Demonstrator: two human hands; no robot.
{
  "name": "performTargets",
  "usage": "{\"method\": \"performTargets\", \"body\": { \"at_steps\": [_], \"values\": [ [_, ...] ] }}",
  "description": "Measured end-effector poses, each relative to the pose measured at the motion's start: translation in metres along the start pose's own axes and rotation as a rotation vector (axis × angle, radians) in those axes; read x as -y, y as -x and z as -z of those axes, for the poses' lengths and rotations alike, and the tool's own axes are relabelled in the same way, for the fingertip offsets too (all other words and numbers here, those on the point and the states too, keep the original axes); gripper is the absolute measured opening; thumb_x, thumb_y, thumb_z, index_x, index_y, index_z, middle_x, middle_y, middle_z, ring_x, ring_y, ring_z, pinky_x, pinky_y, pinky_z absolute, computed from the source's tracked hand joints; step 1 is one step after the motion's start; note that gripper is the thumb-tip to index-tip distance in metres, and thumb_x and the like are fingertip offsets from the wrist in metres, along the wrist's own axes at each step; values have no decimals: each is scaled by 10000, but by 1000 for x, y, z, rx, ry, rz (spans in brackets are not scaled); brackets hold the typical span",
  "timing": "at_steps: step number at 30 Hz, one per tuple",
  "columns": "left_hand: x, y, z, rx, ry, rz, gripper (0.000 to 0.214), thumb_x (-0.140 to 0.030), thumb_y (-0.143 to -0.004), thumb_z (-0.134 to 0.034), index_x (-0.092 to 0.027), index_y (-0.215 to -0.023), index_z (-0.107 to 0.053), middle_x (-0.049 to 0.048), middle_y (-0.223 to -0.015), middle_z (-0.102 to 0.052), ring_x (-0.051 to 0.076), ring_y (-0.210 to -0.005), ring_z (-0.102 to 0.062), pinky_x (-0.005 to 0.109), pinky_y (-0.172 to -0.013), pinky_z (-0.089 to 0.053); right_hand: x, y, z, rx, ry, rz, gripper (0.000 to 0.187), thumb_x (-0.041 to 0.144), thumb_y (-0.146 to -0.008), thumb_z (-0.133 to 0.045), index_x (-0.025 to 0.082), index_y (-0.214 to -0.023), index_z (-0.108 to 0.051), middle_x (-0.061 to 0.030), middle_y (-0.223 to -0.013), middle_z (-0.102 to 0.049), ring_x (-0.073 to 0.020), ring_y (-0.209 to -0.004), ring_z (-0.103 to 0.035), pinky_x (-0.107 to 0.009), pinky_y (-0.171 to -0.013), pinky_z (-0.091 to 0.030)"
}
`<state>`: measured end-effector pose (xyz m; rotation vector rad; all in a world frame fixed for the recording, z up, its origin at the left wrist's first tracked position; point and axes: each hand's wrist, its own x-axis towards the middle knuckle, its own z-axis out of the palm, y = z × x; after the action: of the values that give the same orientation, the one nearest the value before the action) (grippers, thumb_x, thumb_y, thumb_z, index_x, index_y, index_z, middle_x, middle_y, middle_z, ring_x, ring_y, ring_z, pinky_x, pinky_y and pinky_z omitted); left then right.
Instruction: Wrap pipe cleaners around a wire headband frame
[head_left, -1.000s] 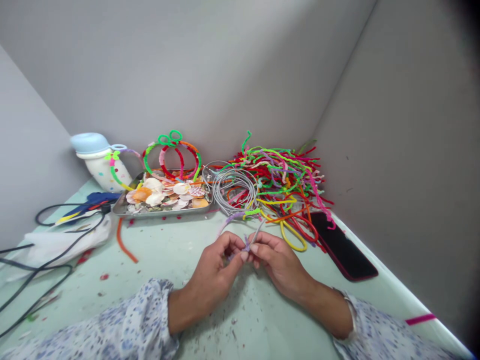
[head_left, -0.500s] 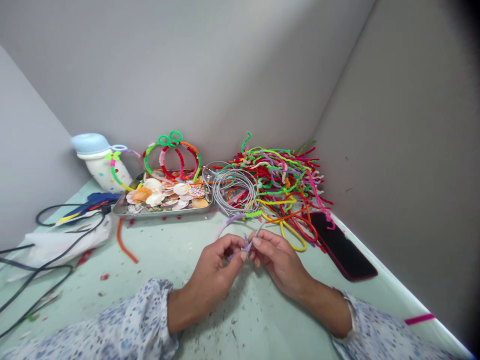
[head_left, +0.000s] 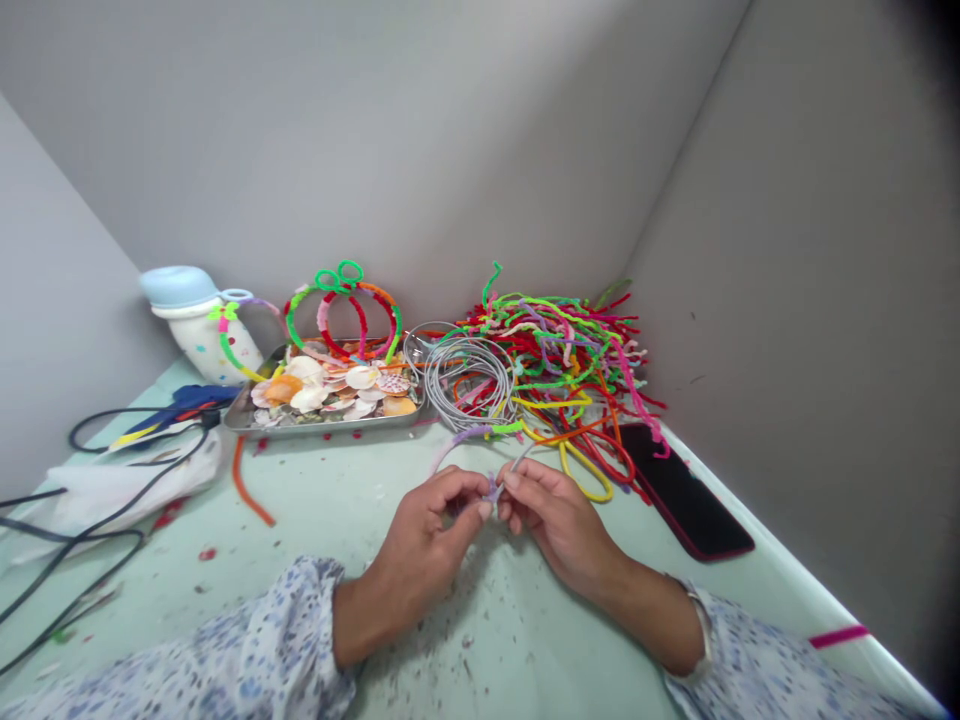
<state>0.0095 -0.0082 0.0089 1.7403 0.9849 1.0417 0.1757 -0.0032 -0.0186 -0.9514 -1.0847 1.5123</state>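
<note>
Two bare hands are busy on the near side of the wire coil [head_left: 435, 385], just a bit in front of it, so let's use that coil as the landmark. The left hand [head_left: 442, 530] has thumb and forefinger pinched together, pretty much no gap, on a fuzzy purple stem [head_left: 491, 487]. That purple bit sits right at the fingertips, poking up between the two hands, and the rest of it is hidden behind the left fingers, so can't tell how far it runs. The right hand [head_left: 555, 515] is closed too, thumb against forefinger on a thin gray strand [head_left: 519, 457] that slants up and away from the pinch toward the coil's near right side. Lower end of the strand looks like it meets the purple fuzz, but it's too small to say if it's wrapped around or only touching. Just in front of the coil, beyond the left hand, there's a curved purple-and-green fuzzy length [head_left: 476, 433]; whether it joins what's in the fingers, no idea. Left of the coil is a metal tray [head_left: 322, 430] full of seashells [head_left: 311, 398], right of it a messy heap of colorful fuzzy stems [head_left: 562, 335], and further right a dark phone [head_left: 686, 500].
</note>
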Motion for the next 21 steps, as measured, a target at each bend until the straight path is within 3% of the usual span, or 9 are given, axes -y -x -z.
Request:
{"method": "performTargets", "body": {
  "at_steps": [9, 21],
  "values": [
    [5, 2, -3, -59, -16, 39, 96, -200, -833, -593, -165, -895, -658, 36, -818, -723, 164, -755, -660, 285, -727, -538, 0, -1, 0, -23, 47, -4, 310, 430, -823, -673, 171, -682, -576, 28, -603, -579, -94, -533, -486, -237, -562, -370],
    [-1, 0, -2, -27, 81, 27, 115, -139, -841, -597, -160, -834, -710, 31, -767, -732, 160, -725, -668, 272, -703, -544, -3, 0, 1, -14, 57, -10, 298, 412, -838, -664, 172, -685, -573, 32, -599, -573, -92, -532, -484, -232, -541, -366]
  ]
}}
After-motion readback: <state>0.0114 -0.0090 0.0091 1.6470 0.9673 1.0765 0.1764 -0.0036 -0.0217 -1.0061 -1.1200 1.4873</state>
